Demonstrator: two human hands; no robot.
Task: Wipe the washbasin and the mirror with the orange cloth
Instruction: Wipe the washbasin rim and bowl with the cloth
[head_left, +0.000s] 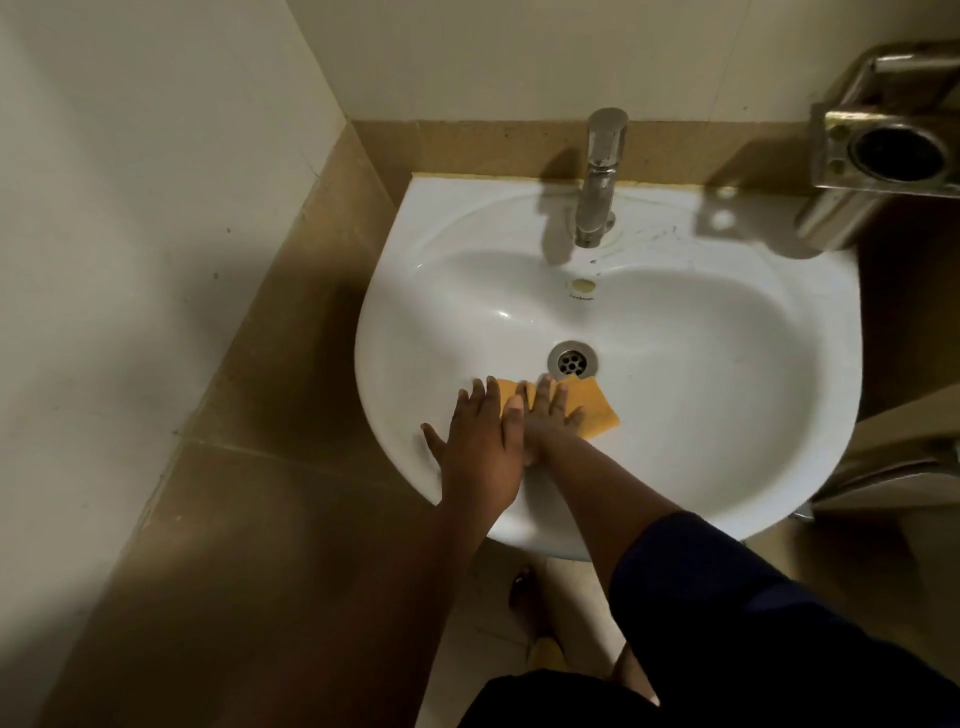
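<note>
White ceramic wall-mounted washbasin (701, 395) fills the centre of the head view, seen from above. Folded flat orange cloth (597, 410) lies inside the bowl on the near-left slope, just below the round metal drain (572, 359), nearly touching its rim. Both hands are on the cloth, palms down. Left hand (480, 441) is flat with fingers spread wide, its fingertips over the cloth's left end, the thumb out to the left on bare porcelain. Right hand (550, 415) is flat too, fingers spread and pressing on the cloth's middle; its heel is partly hidden under the left hand's edge. Neither hand grips, both just press down. The right corner of the cloth sticks out past the right hand's fingers. Right forearm wears a dark blue sleeve (727, 597); left forearm is bare. Upright chrome tap (597, 176) stands at the back rim, centre. Small yellowish overflow hole (582, 285) sits below it on the bowl's back wall. Steel wall-mounted holder with a round opening (883, 150) is at upper right, above the basin's right corner. Beige tiled wall (130, 208) on the left. Mirror is out of view.
</note>
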